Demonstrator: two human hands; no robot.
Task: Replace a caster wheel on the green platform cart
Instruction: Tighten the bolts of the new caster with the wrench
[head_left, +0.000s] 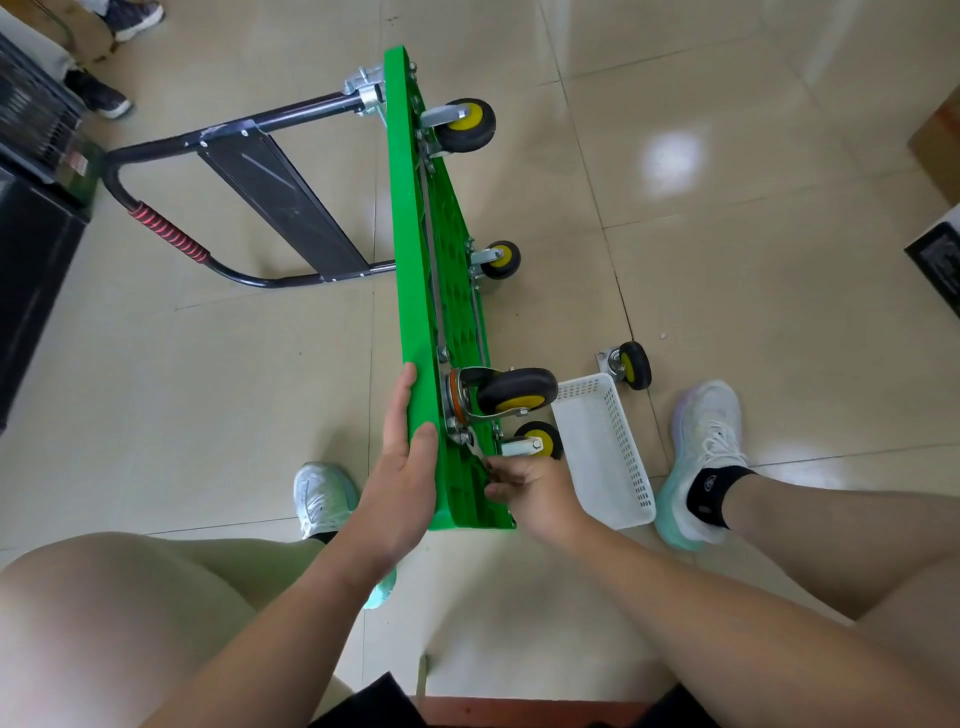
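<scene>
The green platform cart (415, 291) stands on its side edge on the floor, underside facing right. My left hand (408, 467) presses flat against its top face near the close end, thumb hooked over the edge. My right hand (530, 493) grips a small metal wrench (475, 449) whose head sits at the mounting plate of the near caster (511, 395). Several black-and-yellow casters are on the underside, including a lower near one (540, 439). A loose caster (631, 364) lies on the floor to the right.
A white perforated plastic basket (613, 452) lies just right of the cart. The folded black handle (218, 208) with a red grip stretches left. My feet flank the cart. Dark equipment stands at the left, boxes at the right edge, another person's shoes at the top left.
</scene>
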